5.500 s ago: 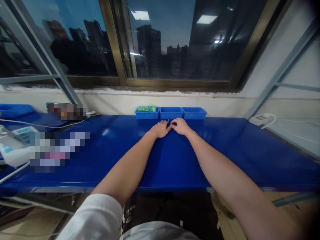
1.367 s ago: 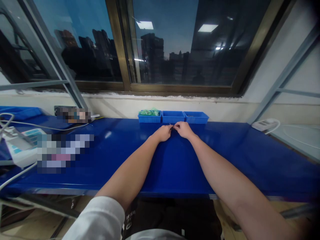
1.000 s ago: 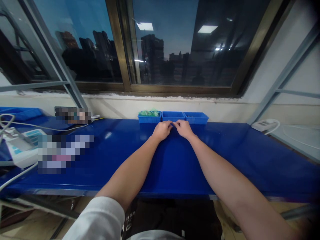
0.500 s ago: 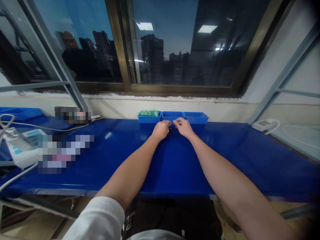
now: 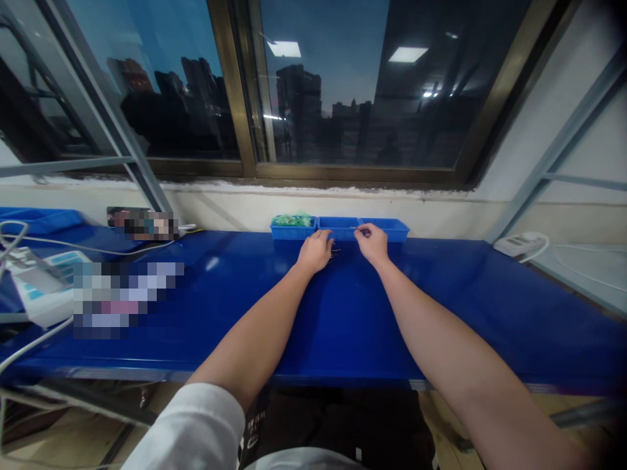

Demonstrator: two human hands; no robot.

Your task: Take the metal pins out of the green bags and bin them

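Note:
My left hand (image 5: 315, 252) is closed just in front of the blue bins, above the blue table. Thin metallic pieces (image 5: 336, 250) stick out from its fingers to the right; they are too small to name. My right hand (image 5: 372, 243) pinches a small thin light piece (image 5: 353, 228), which points left in front of the middle blue bin (image 5: 337, 223). Behind my left hand, the left bin (image 5: 292, 233) holds green plastic packets (image 5: 294, 221). The right bin (image 5: 396, 230) is partly hidden by my right hand.
The blue table (image 5: 235, 294) runs along a wall beneath a window. At the left stand a white scale-like device (image 5: 44, 294), a blurred-out item, cables and another blue tray (image 5: 44, 222). A white power strip (image 5: 520, 244) lies at the right.
My right hand has moved right and slightly up, away from my left hand, with a small thin piece now showing in its fingers. My left hand has stayed almost in place.

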